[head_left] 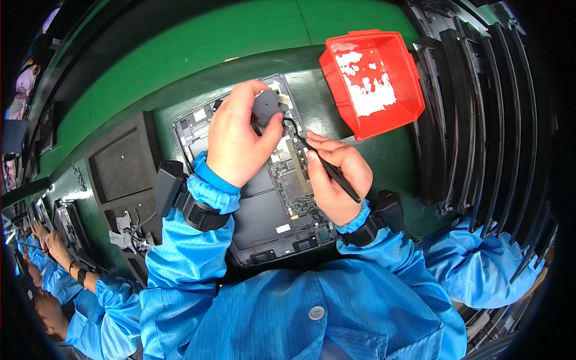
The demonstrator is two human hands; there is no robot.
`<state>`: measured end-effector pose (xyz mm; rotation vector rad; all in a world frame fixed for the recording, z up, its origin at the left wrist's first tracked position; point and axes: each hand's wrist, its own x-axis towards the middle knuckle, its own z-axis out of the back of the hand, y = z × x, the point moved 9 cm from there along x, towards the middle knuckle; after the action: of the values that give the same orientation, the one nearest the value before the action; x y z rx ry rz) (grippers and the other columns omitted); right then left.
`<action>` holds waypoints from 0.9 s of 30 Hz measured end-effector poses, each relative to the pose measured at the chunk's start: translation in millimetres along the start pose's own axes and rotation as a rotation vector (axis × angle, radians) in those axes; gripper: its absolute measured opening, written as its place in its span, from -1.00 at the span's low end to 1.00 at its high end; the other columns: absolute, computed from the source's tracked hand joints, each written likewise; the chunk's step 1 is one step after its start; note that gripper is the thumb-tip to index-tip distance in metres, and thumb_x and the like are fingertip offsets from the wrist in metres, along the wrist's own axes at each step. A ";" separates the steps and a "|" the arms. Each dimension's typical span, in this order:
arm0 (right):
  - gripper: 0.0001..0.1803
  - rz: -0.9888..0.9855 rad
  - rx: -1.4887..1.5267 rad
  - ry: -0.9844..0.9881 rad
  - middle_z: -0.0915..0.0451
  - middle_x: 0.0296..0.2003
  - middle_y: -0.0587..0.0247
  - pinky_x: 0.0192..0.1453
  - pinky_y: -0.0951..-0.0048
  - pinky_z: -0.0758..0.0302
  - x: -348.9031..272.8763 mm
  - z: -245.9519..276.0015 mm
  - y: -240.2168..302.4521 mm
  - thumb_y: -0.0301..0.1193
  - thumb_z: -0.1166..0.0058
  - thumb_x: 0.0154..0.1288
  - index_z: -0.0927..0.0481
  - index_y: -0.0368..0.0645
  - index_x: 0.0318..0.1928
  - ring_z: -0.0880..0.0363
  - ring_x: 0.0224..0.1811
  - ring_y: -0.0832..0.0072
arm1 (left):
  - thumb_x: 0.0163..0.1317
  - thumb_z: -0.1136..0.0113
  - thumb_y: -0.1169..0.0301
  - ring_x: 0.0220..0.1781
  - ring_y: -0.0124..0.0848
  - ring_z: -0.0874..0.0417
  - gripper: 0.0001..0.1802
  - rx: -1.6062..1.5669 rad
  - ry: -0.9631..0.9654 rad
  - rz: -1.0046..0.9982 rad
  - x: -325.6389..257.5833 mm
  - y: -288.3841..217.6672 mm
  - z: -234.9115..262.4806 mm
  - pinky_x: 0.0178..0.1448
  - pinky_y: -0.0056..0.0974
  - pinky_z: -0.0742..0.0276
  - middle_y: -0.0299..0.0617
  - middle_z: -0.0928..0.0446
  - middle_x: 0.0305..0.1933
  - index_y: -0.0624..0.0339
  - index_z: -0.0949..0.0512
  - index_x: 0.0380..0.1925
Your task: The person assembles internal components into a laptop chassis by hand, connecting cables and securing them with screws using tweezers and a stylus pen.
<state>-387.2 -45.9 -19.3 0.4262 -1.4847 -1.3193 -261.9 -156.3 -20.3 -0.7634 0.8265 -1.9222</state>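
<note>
Right hand (336, 198) nearest, its grip closed round black tweezers (333, 172), their tips hard to make out by the other thumb. Left hand (237, 141) now, covering much of the opened laptop (258, 219) on the counter (390, 165), thumb and forefinger pinching a dark part (266, 108), underside hidden. Beyond, a red bin (390, 124), its white contents indistinct.

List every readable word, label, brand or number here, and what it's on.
Nothing in the picture can be read.
White label inside the opened device: too small to read.
Other pale labels there: too small and blurred.
Red bin: no lettering can be made out.
</note>
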 end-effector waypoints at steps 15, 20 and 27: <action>-0.79 0.074 -0.023 0.027 -0.56 -0.43 -0.02 -0.22 0.30 -0.57 2.2 0.1 10.8 -0.71 -0.16 -0.07 -0.37 -0.30 -0.47 -0.63 -0.28 0.15 | -0.24 -0.41 0.48 -0.45 -0.51 -0.43 -0.35 0.086 0.054 -0.030 0.4 -11.4 -0.8 -0.43 -0.41 -0.38 -0.22 -0.45 -0.40 0.19 -0.31 -0.09; -0.78 -0.014 -0.011 0.017 -0.56 -0.37 -0.02 -0.21 0.33 -0.55 -1.9 0.9 5.7 -0.69 -0.16 -0.04 -0.36 -0.30 -0.44 -0.62 -0.24 0.16 | -0.25 -0.42 0.47 -0.55 -0.56 -0.35 -0.33 0.061 0.003 -0.110 -1.4 -16.2 3.2 -0.53 -0.44 -0.30 -0.25 -0.42 -0.41 0.19 -0.30 -0.06; -0.79 -0.093 0.034 0.000 -0.57 -0.33 -0.01 -0.18 0.36 -0.54 -3.3 0.3 0.4 -0.68 -0.15 -0.01 -0.35 -0.31 -0.42 -0.62 -0.19 0.20 | -0.24 -0.41 0.48 -0.58 -0.59 -0.32 -0.33 0.076 0.030 -0.068 -2.8 -16.0 5.1 -0.56 -0.45 -0.27 -0.26 -0.42 -0.42 0.19 -0.30 -0.06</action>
<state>-386.0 -43.0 -20.5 0.5220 -1.5044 -1.3685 -264.5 -148.9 -5.2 -0.7267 0.7495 -2.0176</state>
